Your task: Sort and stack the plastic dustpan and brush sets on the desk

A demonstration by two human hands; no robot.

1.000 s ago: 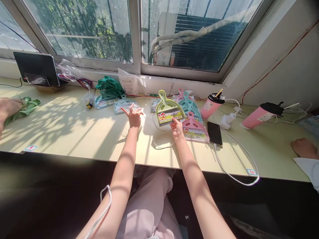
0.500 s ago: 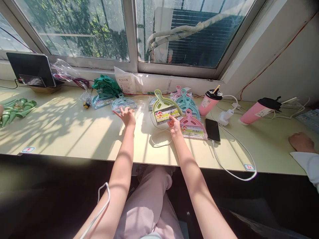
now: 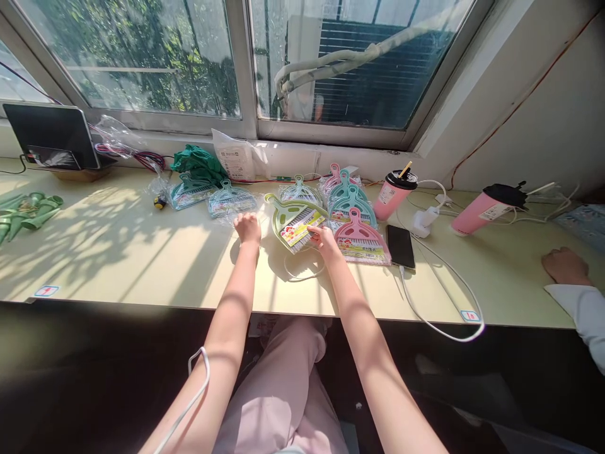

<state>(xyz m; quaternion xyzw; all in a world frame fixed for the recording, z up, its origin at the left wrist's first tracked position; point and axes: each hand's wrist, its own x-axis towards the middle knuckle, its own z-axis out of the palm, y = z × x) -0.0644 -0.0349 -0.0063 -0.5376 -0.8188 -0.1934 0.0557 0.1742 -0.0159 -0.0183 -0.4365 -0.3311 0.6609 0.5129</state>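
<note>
My right hand [image 3: 322,238] pinches the brush end of a light green mini dustpan and brush set [image 3: 293,221], which is tilted with its handle pointing up-left. My left hand [image 3: 247,227] is closed, resting at the edge of a clear plastic bag [image 3: 231,205] just left of the green set. To the right lie a pink set [image 3: 362,241] and teal sets [image 3: 352,207], overlapping one another.
More bagged sets [image 3: 191,190], a green cloth [image 3: 196,161] and a tablet [image 3: 50,135] sit toward the window. A phone [image 3: 401,247] with white cable [image 3: 439,302], two pink tumblers [image 3: 394,192] and another person's hand [image 3: 564,266] are to the right.
The green set has swung down and left, its handle turning from upright to pointing left. My left hand has gone from spread fingers to closed on the bag's edge.
</note>
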